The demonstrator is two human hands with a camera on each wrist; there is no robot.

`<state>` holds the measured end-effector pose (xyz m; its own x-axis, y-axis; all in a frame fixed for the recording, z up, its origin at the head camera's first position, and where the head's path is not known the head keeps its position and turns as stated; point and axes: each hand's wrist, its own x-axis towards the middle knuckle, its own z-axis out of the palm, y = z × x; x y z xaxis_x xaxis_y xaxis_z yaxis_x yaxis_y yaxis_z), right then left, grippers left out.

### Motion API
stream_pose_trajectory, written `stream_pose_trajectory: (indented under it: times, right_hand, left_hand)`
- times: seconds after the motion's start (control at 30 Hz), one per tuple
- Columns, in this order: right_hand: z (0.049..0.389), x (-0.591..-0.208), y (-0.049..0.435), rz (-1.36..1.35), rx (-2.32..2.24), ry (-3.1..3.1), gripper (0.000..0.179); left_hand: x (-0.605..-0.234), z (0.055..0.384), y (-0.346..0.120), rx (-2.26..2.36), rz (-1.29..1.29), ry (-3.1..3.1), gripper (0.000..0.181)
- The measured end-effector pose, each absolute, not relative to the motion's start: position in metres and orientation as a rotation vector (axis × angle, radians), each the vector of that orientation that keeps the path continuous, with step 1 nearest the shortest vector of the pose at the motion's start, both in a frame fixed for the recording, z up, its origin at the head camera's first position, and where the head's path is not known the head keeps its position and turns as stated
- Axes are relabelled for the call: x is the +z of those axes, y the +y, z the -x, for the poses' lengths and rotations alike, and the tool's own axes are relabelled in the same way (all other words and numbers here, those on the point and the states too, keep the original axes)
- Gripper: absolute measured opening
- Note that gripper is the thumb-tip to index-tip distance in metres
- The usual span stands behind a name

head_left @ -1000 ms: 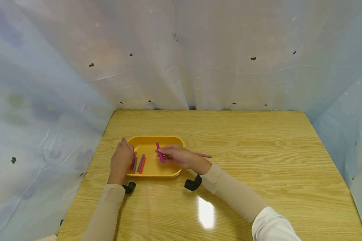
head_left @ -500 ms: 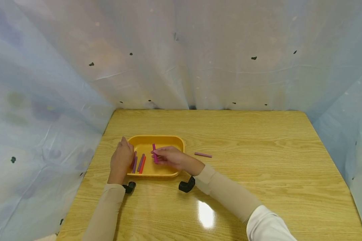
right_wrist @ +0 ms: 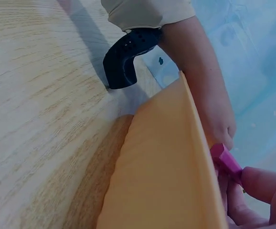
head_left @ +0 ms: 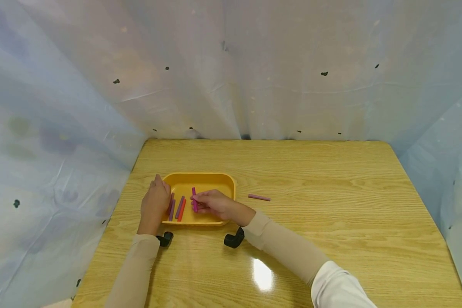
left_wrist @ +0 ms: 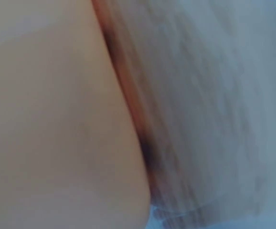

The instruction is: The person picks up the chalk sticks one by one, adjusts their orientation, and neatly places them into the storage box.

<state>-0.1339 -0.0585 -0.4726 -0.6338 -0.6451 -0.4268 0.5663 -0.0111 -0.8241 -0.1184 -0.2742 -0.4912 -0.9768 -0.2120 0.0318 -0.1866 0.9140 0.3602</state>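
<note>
A yellow tray (head_left: 213,177) stands on the left half of the table. My left hand (head_left: 156,199) grips its left end, the hand covering that rim. Between thumb and fingers my right hand (head_left: 213,202) pinches a magenta crayon (head_left: 194,199), a six-sided stick, over the middle of the tray. In the right wrist view the crayon's end (right_wrist: 220,151) shows just past the tray wall (right_wrist: 162,157). Inside the tray, by my left hand, lie a red crayon (head_left: 182,210) and several purple crayons (head_left: 179,207). The left wrist view is mostly a blurred close surface.
A pinkish-purple crayon (head_left: 259,197) lies on the wooden table (head_left: 331,205) to the right of the tray. Black wrist mounts (head_left: 234,238) stick out near both wrists, in front of the tray. Plastic sheeting (head_left: 269,77) hangs behind and at both sides of the table.
My right hand has moved left and slightly nearer with the magenta crayon, which has turned more upright in the head view. The crayon on the table is now fully uncovered. My left hand stays put.
</note>
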Motion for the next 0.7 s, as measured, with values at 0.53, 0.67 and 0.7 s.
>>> stream_pose_trajectory:
  times: [0.53, 0.67, 0.7]
  right_hand:
    - [0.135, -0.487, -0.067, 0.010, -1.716, 1.476, 0.032]
    - [0.135, -0.489, -0.070, 0.008, -1.692, 1.490, 0.030]
    - [0.134, -0.490, -0.070, 0.006, -1.685, 1.500, 0.030]
  left_hand:
    - [-0.491, 0.119, -0.274, -0.563, -0.319, -3.000, 0.056]
    - [-0.491, 0.119, -0.274, -0.552, -0.315, -3.000, 0.057]
    - [-0.491, 0.119, -0.274, -0.553, -0.315, -2.999, 0.057]
